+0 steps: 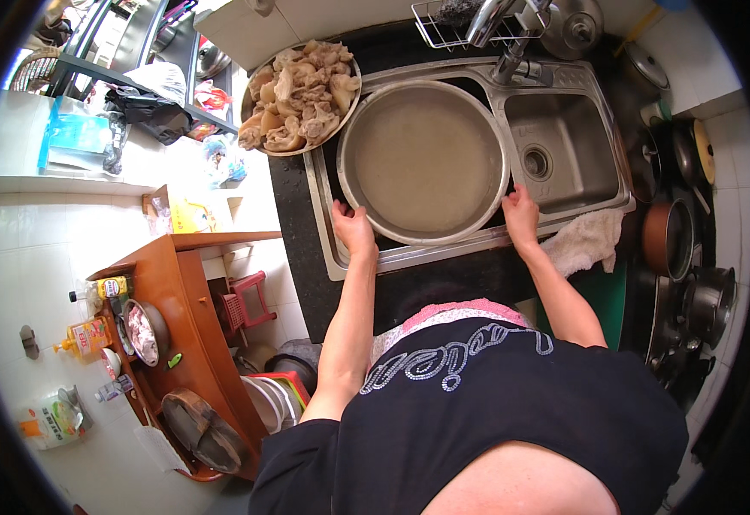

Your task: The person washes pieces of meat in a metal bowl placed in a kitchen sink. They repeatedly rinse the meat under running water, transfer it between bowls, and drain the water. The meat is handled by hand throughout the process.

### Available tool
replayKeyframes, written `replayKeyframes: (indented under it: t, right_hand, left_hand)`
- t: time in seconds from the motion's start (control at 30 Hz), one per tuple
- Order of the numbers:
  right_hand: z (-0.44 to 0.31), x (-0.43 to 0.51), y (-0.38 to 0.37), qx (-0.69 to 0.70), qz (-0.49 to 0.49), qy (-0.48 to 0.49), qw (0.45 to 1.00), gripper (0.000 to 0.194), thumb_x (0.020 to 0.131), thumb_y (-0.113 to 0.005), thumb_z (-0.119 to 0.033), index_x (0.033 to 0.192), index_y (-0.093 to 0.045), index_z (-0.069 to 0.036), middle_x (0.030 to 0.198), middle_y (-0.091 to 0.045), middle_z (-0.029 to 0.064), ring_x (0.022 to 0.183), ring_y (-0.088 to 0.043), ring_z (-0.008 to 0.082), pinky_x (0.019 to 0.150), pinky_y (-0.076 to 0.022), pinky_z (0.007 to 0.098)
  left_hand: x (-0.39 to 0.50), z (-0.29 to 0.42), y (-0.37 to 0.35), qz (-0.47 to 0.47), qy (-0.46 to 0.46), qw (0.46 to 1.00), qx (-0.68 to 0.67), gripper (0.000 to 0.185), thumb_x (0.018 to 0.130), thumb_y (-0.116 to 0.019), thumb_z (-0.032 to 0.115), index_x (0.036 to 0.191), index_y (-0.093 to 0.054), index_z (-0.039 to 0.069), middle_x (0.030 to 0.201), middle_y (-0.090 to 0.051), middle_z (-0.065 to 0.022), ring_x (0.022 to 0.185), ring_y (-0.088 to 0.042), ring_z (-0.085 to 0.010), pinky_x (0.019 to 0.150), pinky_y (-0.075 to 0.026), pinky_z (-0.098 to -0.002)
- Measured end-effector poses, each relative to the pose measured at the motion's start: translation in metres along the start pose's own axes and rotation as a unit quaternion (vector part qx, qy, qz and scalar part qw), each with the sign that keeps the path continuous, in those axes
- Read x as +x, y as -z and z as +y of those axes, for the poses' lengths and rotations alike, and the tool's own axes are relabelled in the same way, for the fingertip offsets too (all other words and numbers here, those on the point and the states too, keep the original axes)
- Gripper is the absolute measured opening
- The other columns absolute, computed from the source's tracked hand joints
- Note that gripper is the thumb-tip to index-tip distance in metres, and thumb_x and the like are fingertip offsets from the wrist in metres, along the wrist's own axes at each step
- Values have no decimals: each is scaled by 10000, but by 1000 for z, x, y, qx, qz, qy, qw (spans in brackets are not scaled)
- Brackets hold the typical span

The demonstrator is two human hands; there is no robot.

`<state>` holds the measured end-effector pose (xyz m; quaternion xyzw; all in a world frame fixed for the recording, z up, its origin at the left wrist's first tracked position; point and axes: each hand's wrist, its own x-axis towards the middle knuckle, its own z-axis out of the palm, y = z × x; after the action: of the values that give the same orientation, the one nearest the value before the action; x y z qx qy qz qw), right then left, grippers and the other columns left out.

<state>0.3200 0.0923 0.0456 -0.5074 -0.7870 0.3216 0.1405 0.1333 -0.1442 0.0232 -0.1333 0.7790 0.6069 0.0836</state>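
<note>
A wide round metal basin (502, 193) of cloudy greyish water (430, 158) sits over the left bowl of a stainless-steel double sink (401, 256). My left hand (354, 230) grips its near left rim, with the fingertips partly hidden. On the opposite side, my right hand (520, 217) holds the near right rim, beside the divider between the bowls. Up to the left of the basin, a round metal dish (298, 153) is heaped with pale chunks of meat (304, 93) that look cooked.
A chrome faucet (510, 67) and a wire rack (442, 42) stand behind the sink. A towel (584, 241) drapes over its front right edge. Pots (668, 238) line the right side. On a wooden cabinet at left are a bowl of meat (145, 331) and a round chopping board (201, 428).
</note>
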Motion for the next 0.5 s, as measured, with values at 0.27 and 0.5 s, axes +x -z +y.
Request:
replayKeyframes:
  t: [0.27, 0.5]
  right_hand:
    - [1, 32, -49, 547, -130, -298, 771, 423, 644, -568, 107, 1059, -565, 23, 1001, -608, 98, 893, -579, 226, 704, -468, 317]
    - [-8, 22, -3, 523, -174, -183, 814, 464, 555, -495, 174, 992, -563, 34, 903, -594, 85, 787, -542, 210, 610, -436, 295]
  left_hand:
    - [6, -11, -15, -76, 83, 979, -170, 272, 657, -545, -126, 919, -589, -69, 878, -648, -123, 766, -610, -226, 706, -477, -317]
    - [-33, 30, 12, -52, 5, 985, -165, 186, 556, -517, -160, 706, -568, -63, 710, -606, -66, 617, -543, -158, 569, -419, -273]
